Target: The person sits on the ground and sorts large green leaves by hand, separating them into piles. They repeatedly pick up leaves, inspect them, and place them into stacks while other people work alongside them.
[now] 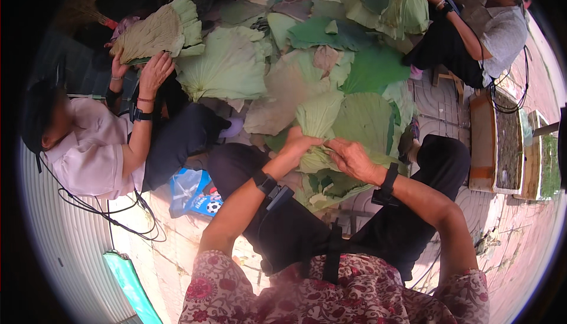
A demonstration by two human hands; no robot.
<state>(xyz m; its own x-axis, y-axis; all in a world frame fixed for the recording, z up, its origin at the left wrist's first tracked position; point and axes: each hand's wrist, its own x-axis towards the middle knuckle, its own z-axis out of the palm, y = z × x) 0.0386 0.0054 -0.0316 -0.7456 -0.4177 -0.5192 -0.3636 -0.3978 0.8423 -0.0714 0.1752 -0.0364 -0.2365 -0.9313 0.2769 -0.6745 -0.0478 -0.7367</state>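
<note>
Outdoors on a paved floor (520,247), a seated co-worker (88,147) at left presses a folded bundle of lotus leaves (156,28). At centre, the wearer's left hand (295,147) and right hand (353,158) each close their grip on a half-folded green leaf (319,120) held over the lap. Loose leaves (236,64) heaped beyond suggest much folding remains; wooden planter boxes (496,147) stand right.

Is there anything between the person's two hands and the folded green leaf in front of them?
No, nothing visible stands between them. The left hand and the right hand both already grip the folded green leaf directly, held over the lap. The other leaves lie farther away on the ground.
</note>
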